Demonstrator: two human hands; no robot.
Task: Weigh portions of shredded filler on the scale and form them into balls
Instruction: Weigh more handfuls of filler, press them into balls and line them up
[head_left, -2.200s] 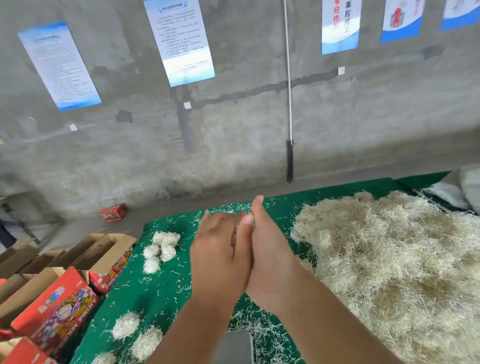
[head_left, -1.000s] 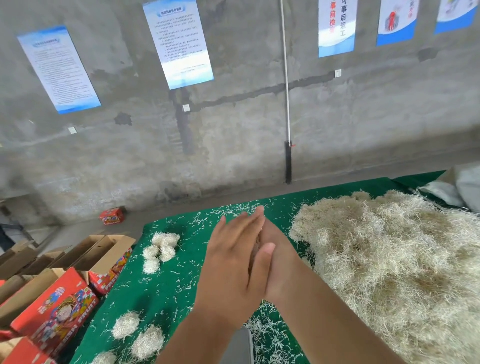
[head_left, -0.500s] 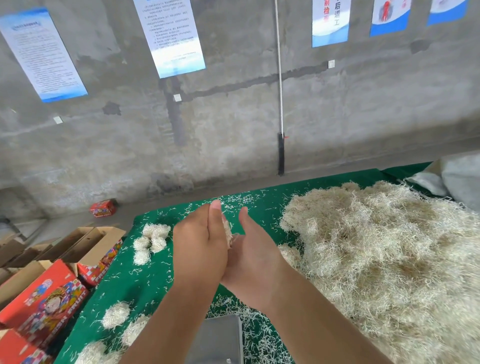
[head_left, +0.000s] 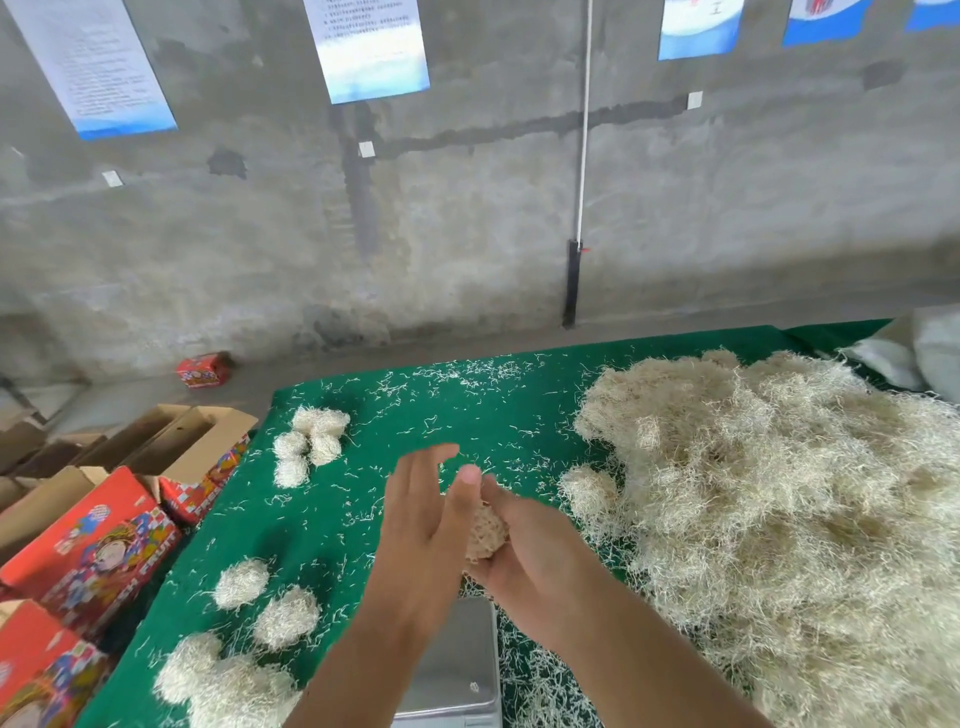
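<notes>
A small pale ball of shredded filler (head_left: 485, 532) sits between my palms above the green table (head_left: 467, 410). My right hand (head_left: 535, 556) cups it from below and the right, fingers curled round it. My left hand (head_left: 423, 519) presses against it from the left with straight fingers. The metal scale (head_left: 457, 660) lies right under my forearms, its pan bare. A big heap of loose filler (head_left: 789, 519) covers the right half of the table.
Finished balls lie in groups at the far left (head_left: 311, 441), the near left (head_left: 265, 603) and the front corner (head_left: 223, 686). Open cardboard and red printed boxes (head_left: 98, 540) stand left of the table. A white sack (head_left: 924, 358) lies at the back right.
My palms, pressed flat together before, have shifted against each other and parted a little, so the filler ball now shows between them. The view has tilted downward.
</notes>
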